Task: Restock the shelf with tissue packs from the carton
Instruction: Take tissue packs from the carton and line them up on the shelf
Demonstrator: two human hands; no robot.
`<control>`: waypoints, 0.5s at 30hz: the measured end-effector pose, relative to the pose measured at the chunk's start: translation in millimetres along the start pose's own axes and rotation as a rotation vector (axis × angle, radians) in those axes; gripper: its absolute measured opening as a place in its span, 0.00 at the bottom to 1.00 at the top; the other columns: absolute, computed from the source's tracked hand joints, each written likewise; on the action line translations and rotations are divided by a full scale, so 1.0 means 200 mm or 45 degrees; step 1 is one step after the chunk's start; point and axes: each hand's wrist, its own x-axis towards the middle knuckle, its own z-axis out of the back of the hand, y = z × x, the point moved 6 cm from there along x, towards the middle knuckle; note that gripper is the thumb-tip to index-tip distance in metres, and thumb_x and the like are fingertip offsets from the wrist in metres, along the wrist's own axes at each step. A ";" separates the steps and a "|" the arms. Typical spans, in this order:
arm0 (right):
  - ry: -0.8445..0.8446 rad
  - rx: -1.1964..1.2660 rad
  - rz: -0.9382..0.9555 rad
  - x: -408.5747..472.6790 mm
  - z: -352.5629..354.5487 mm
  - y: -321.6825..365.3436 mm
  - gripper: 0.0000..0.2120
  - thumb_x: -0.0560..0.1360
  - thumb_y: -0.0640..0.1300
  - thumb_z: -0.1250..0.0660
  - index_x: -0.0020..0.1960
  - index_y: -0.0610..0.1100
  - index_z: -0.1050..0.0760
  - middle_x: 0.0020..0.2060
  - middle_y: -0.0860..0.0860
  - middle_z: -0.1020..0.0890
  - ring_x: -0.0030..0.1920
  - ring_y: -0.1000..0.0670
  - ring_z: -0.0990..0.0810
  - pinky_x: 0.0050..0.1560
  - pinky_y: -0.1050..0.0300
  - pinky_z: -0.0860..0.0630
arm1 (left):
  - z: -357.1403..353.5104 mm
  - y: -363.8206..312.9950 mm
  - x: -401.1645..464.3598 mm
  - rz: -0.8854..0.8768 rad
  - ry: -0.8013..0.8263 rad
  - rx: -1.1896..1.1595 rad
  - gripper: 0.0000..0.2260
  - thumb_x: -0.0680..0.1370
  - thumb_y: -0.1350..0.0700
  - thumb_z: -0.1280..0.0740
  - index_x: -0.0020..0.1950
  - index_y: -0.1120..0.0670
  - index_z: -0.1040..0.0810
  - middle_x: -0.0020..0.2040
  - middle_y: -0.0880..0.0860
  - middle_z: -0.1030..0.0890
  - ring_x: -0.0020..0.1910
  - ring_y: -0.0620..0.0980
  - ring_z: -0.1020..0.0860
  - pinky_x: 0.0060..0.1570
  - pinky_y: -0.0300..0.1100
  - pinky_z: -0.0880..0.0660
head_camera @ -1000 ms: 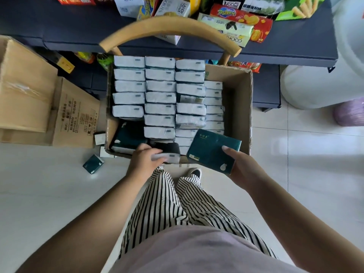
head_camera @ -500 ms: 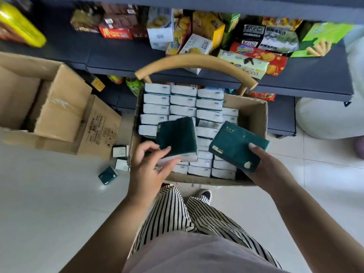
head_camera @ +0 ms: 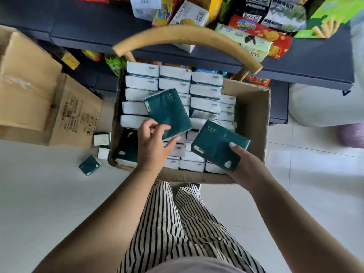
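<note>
You stand on a pale tiled floor (head_camera: 49,194), looking down at an open brown carton (head_camera: 254,123) resting at your feet in front of a dark blue shelf (head_camera: 94,26). A curved wooden chair back (head_camera: 177,36) arches over the far end of the carton. The shelf carries snack packs (head_camera: 260,34); one red pack reads something like "Zadiver" and a pale box shows "COO", the rest being too small or blurred to read. To the left lies a second, folded cardboard box (head_camera: 74,113) with printed Chinese text you cannot make out, and a small dark green pack (head_camera: 89,164) lies on the floor beside two small white boxes (head_camera: 101,139).

Inside the carton, rows of tissue packs (head_camera: 173,75) stand on edge, their white sides up, filling the left and middle; the right side shows bare cardboard.

Your left hand (head_camera: 151,146) pinches the near edge of a dark green tissue pack (head_camera: 167,113) between thumb and fingers, holding it above the rows; its broad face is up and its long axis runs from near right to far left. Your right hand (head_camera: 246,166) grips a second green tissue pack (head_camera: 218,144) from beneath with the thumb on top, face up, long axis running near left to far right, over the carton's near right corner.
</note>
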 end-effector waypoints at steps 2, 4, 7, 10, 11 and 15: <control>0.009 -0.026 0.006 0.01 -0.01 0.00 0.11 0.79 0.39 0.41 0.61 0.40 0.29 0.57 0.43 0.20 0.56 0.44 0.20 0.53 0.52 0.21 | 0.06 0.01 0.05 0.047 -0.044 -0.023 0.17 0.69 0.47 0.33 0.46 0.60 0.20 0.54 0.59 0.30 0.50 0.49 0.33 0.54 0.33 0.36; 0.009 -0.043 0.029 0.01 -0.01 0.01 0.12 0.79 0.38 0.41 0.62 0.39 0.29 0.56 0.42 0.20 0.54 0.44 0.20 0.49 0.54 0.20 | 0.14 0.01 0.15 0.061 -0.080 -0.045 0.16 0.70 0.49 0.32 0.48 0.60 0.19 0.52 0.64 0.27 0.51 0.49 0.34 0.55 0.32 0.37; -0.024 -0.094 0.052 -0.01 -0.01 0.02 0.10 0.79 0.37 0.41 0.58 0.39 0.28 0.51 0.43 0.19 0.48 0.45 0.19 0.43 0.56 0.19 | 0.17 0.01 0.36 0.139 0.127 0.038 0.17 0.71 0.51 0.29 0.55 0.58 0.21 0.57 0.60 0.25 0.58 0.54 0.31 0.58 0.43 0.35; -0.037 -0.149 0.031 -0.03 0.00 0.00 0.06 0.78 0.37 0.41 0.54 0.40 0.27 0.48 0.42 0.20 0.46 0.45 0.20 0.39 0.56 0.19 | 0.05 0.12 0.48 0.366 0.548 0.270 0.21 0.71 0.47 0.28 0.61 0.52 0.25 0.60 0.52 0.24 0.60 0.55 0.28 0.57 0.45 0.33; -0.035 -0.165 0.023 -0.03 0.01 -0.01 0.07 0.78 0.38 0.40 0.55 0.40 0.27 0.49 0.42 0.20 0.46 0.44 0.20 0.37 0.56 0.19 | 0.01 0.15 0.49 0.453 0.663 0.260 0.22 0.70 0.45 0.28 0.60 0.51 0.25 0.59 0.50 0.23 0.58 0.54 0.26 0.55 0.44 0.31; -0.025 -0.194 0.029 -0.02 0.03 -0.05 0.12 0.78 0.39 0.40 0.61 0.40 0.29 0.51 0.42 0.22 0.50 0.44 0.22 0.43 0.53 0.21 | -0.06 0.18 0.50 0.687 0.946 0.047 0.15 0.70 0.48 0.26 0.52 0.54 0.22 0.52 0.51 0.20 0.50 0.52 0.24 0.49 0.41 0.30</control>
